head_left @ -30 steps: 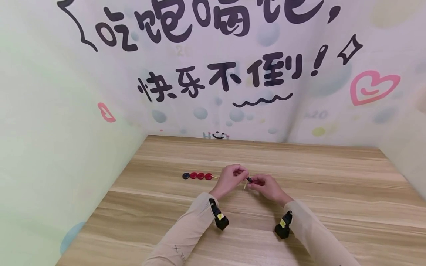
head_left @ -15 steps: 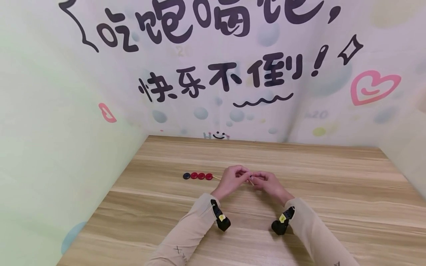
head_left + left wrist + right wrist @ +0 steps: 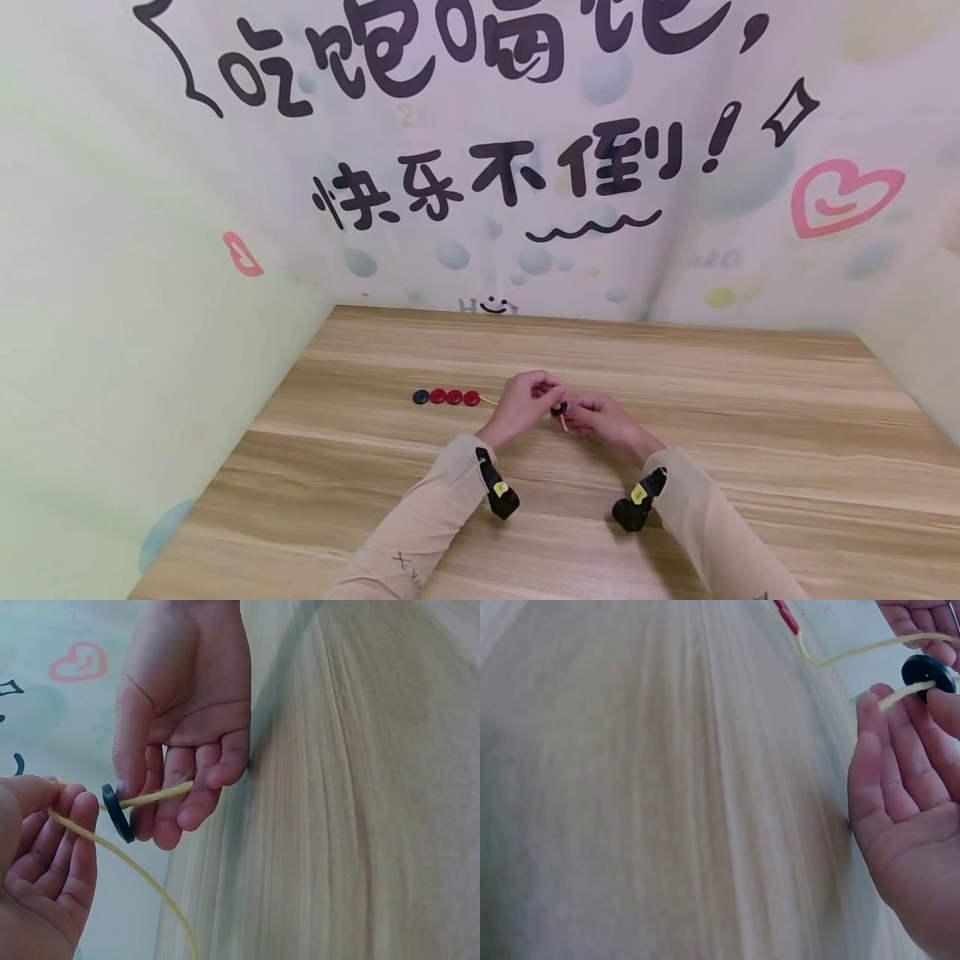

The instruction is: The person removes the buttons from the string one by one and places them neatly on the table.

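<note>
My left hand [image 3: 525,402] pinches a yellow cord [image 3: 146,875] between thumb and fingers. Facing it, my right hand [image 3: 609,423] holds a black button [image 3: 118,813] by its edge. The cord passes through the button, and its loose end sticks out on the right hand's side, over the fingers. In the right wrist view the button [image 3: 928,673] stands tilted beside the thumb. From the left hand the cord runs back to red buttons [image 3: 454,397] lying in a row on the table, with a dark button [image 3: 421,397] at the row's left end.
The wooden table [image 3: 360,508] meets a printed white cloth backdrop [image 3: 420,275] along its far edge. A pale green wall covering [image 3: 150,333] stands at the left side. Black cameras are strapped to both wrists.
The hands came together around the button, then parted slightly. The button now shows between them with the cord's end out through it. The row of buttons stays in place.
</note>
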Action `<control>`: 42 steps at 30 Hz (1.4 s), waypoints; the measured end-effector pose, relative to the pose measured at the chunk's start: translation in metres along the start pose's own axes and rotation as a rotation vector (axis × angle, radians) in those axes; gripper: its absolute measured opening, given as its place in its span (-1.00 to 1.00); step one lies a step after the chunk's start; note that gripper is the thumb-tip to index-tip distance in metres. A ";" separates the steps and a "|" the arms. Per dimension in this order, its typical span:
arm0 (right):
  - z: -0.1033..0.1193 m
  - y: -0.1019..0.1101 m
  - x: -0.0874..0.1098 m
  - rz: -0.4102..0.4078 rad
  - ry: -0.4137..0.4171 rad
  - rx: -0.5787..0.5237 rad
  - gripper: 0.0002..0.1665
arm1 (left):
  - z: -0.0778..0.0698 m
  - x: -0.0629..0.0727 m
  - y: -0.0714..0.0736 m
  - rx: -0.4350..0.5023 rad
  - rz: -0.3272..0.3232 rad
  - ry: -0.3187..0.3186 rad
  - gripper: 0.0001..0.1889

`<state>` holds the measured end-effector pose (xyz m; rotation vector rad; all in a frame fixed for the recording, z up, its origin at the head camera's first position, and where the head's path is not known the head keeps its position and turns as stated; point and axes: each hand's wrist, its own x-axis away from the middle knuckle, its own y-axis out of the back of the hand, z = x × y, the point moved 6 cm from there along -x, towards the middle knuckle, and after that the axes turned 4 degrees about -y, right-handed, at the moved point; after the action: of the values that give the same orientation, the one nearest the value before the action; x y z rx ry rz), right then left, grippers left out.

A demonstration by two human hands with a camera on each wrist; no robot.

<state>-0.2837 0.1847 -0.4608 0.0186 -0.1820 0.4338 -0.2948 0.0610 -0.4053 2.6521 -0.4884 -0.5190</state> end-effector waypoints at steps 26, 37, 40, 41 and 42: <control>0.018 0.003 0.009 -0.227 0.095 0.283 -0.79 | 0.019 0.010 0.002 0.068 0.086 0.070 -0.62; 0.028 -0.014 0.009 -0.235 0.293 0.537 -0.91 | 0.022 0.012 -0.004 0.085 0.164 0.077 -0.63; 0.027 -0.013 0.009 -0.247 0.286 0.523 -0.90 | 0.024 0.013 -0.004 0.096 0.169 0.081 -0.65; 0.027 -0.012 0.009 -0.250 0.284 0.519 -0.90 | 0.025 0.013 -0.004 0.096 0.172 0.081 -0.67; 0.027 -0.012 0.009 -0.255 0.280 0.514 -0.90 | 0.025 0.013 -0.004 0.096 0.176 0.081 -0.68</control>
<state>-0.2750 0.1761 -0.4327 0.4786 0.2105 0.2157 -0.2928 0.0515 -0.4327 2.6746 -0.7303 -0.3416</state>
